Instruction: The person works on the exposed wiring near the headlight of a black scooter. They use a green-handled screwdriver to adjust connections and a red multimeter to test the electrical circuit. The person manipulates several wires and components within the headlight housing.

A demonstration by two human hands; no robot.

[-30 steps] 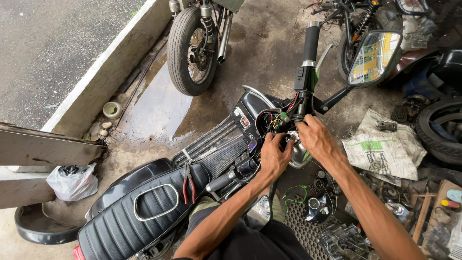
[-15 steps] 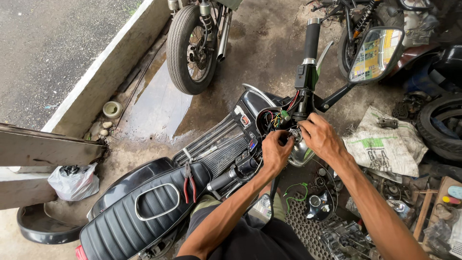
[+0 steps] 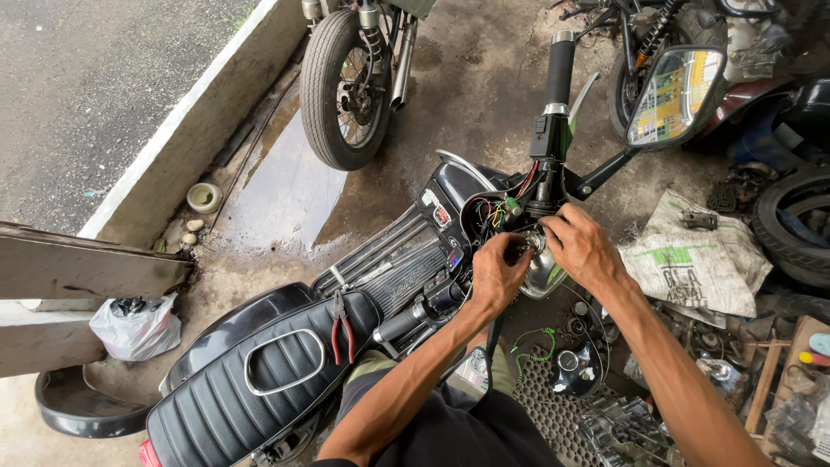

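A black motorbike lies across the view with its ribbed seat (image 3: 233, 389) at the lower left and its handlebar grip (image 3: 560, 65) pointing up. At the opened headlight area a bundle of coloured wires (image 3: 493, 212) is exposed. My left hand (image 3: 497, 275) is closed on a small part at the chrome headlight shell (image 3: 543, 275), just below the wires. My right hand (image 3: 581, 246) pinches the same spot from the right. Both hands touch each other there. Red-handled pliers (image 3: 340, 327) rest on the seat's front end.
A rear-view mirror (image 3: 674, 97) sticks out to the right of the handlebar. Another bike's wheel (image 3: 341, 86) stands at the top beside a puddle (image 3: 277, 195). A printed sack (image 3: 705, 259), loose parts and a tyre (image 3: 795, 229) crowd the right. A white bag (image 3: 134, 327) sits at the left.
Both hands stay at the headlight and wiring with only small finger shifts. The camera view has moved slightly.
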